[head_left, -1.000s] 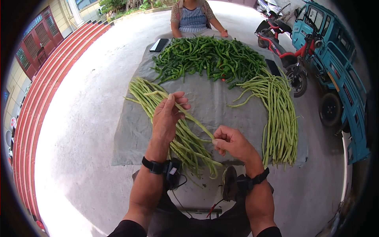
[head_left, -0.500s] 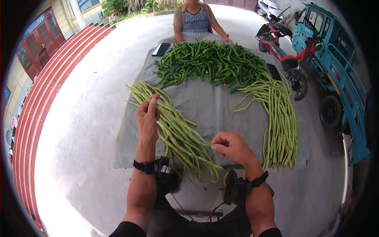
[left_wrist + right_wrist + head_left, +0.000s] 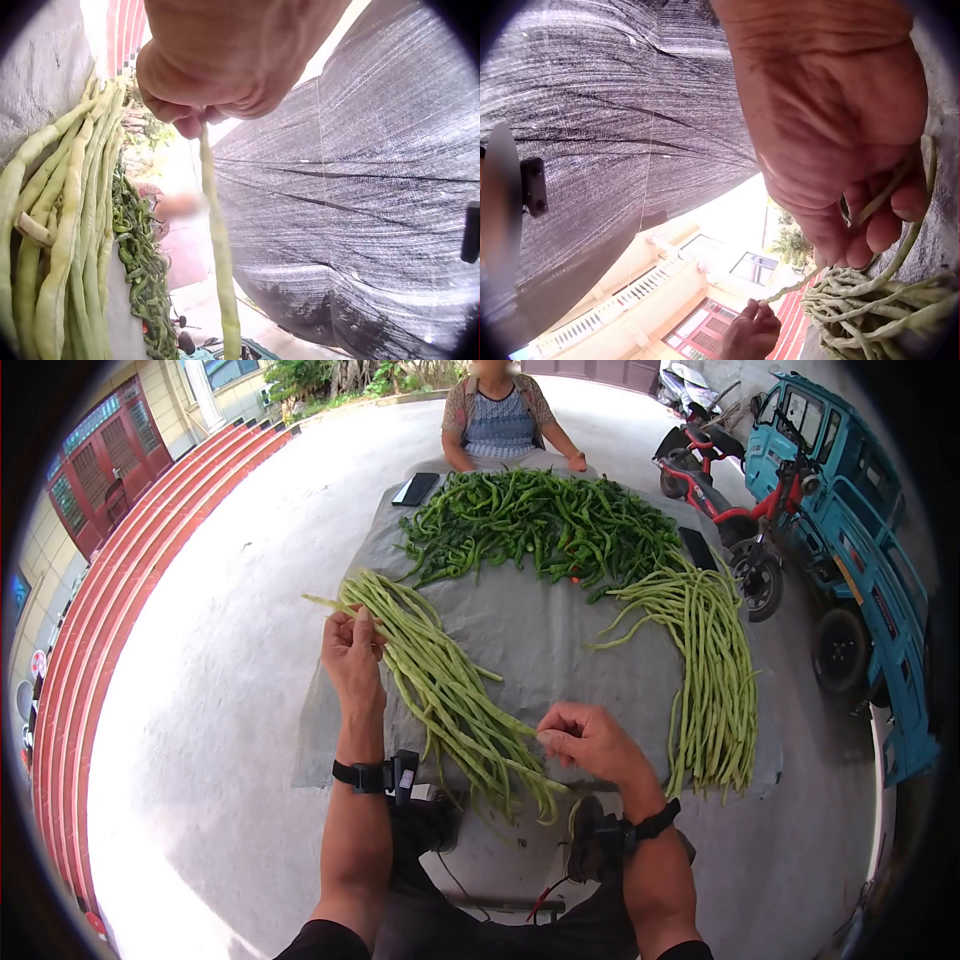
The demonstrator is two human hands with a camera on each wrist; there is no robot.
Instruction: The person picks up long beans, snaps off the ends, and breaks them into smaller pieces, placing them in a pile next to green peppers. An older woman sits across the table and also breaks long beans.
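Note:
In the head view my left hand [image 3: 352, 665] pinches a long bean at the left edge of the left pile of long beans [image 3: 450, 685], one bean tip poking out past the fingers. My right hand [image 3: 592, 742] pinches the other end near the pile's lower right side. The left wrist view shows the held long bean [image 3: 219, 255] running down from thumb and fingertips. From the right wrist, the same bean [image 3: 791, 287] stretches between both hands, and a stretch of bean passes through the right hand's curled fingers. A second pile of long beans [image 3: 715, 680] lies at right.
Green chili peppers [image 3: 535, 525] are heaped at the far side of the grey-covered table [image 3: 590, 670]. One phone [image 3: 415, 489] lies left of them, another phone [image 3: 697, 548] right. A person [image 3: 500, 425] sits opposite. A red bike and teal cargo tricycle [image 3: 850, 560] stand at right.
My left hand has moved left and away from the right hand, along the long bean. The right hand has stayed about where it was, still pinching. The head view has tilted up slightly.

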